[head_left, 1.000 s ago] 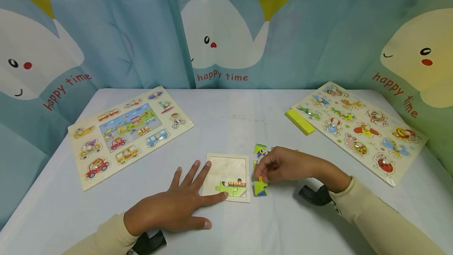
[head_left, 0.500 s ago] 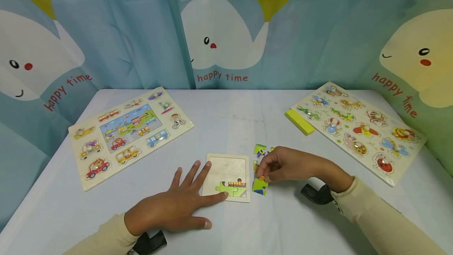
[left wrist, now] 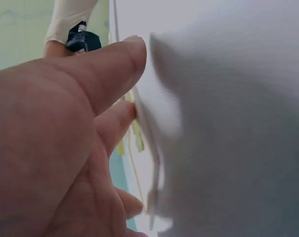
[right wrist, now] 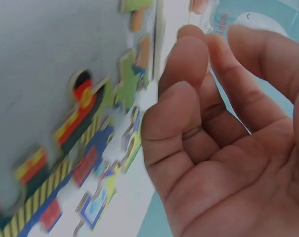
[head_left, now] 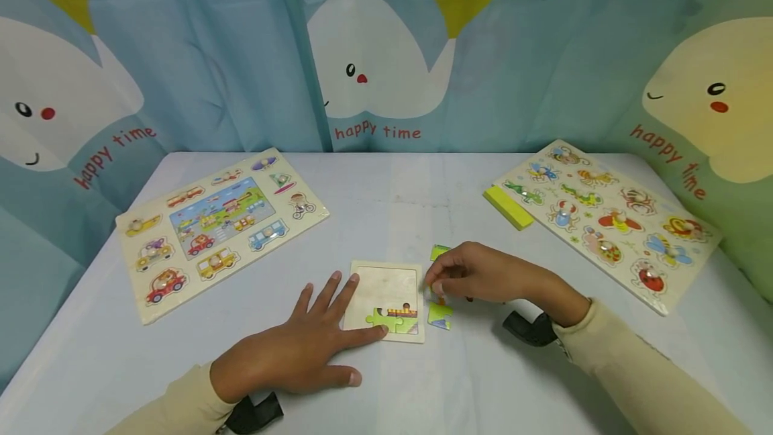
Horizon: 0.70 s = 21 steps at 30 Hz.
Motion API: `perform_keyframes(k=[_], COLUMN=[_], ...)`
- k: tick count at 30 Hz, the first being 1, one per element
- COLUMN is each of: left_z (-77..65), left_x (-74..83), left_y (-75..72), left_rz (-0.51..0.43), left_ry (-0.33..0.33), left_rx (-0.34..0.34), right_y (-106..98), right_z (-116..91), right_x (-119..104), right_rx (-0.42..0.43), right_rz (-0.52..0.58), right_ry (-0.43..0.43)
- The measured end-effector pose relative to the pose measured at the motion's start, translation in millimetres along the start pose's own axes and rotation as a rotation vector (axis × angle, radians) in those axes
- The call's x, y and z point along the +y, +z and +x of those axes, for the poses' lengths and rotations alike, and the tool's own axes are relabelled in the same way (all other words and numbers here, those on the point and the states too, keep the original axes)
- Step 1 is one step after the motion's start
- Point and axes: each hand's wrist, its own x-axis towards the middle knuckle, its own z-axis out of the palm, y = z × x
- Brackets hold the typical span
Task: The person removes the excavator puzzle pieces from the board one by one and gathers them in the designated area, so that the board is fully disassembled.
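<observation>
My left hand (head_left: 308, 348) lies with its fingers spread at the left of a small square wooden puzzle tray (head_left: 386, 285), the index finger over its lower edge. Joined jigsaw pieces (head_left: 392, 321), green with a striped band, fill the tray's lower right part. My right hand (head_left: 483, 274) is curled low over loose jigsaw pieces beside the tray; its thumb and index tips come close together, but I cannot tell whether they pinch a piece. A green and blue piece (head_left: 440, 315) lies just below its fingertips. Several colourful pieces (right wrist: 85, 113) show beside the hand in the right wrist view.
A vehicle puzzle board (head_left: 223, 280) lies at the back left, an insect puzzle board (head_left: 610, 190) at the back right. A yellow-green block (head_left: 508, 207) touches the insect board's left edge. A whale-print curtain (head_left: 386, 52) stands behind the white tabletop (head_left: 398, 207).
The green and blue piece has turned and slid slightly left. My right hand has lifted off it and shifted up and left toward the tray. The left hand stays put.
</observation>
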Motion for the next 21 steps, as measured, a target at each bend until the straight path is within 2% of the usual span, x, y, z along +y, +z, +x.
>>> perform_keyframes(k=[4,10,16,21], left_z=[3.3,18.3,20.7,20.7], left_x=[4.4,15.5,16.7,16.0], left_y=[-2.8,-2.1,0.3,0.3], left_rz=[0.016,0.003,0.017,0.013], left_ry=[0.023,0.083,0.077,0.057], left_rx=[0.024,0.023,0.012,-0.009], right_y=[4,11,19,25], right_z=[4,4,21,30], right_x=[-4,-10,-11,-14], right_rx=[0.037,0.076,0.061,0.032], right_rz=[0.000,0.019,0.018,0.021], right_ry=[0.000,0.019,-0.060,-0.085])
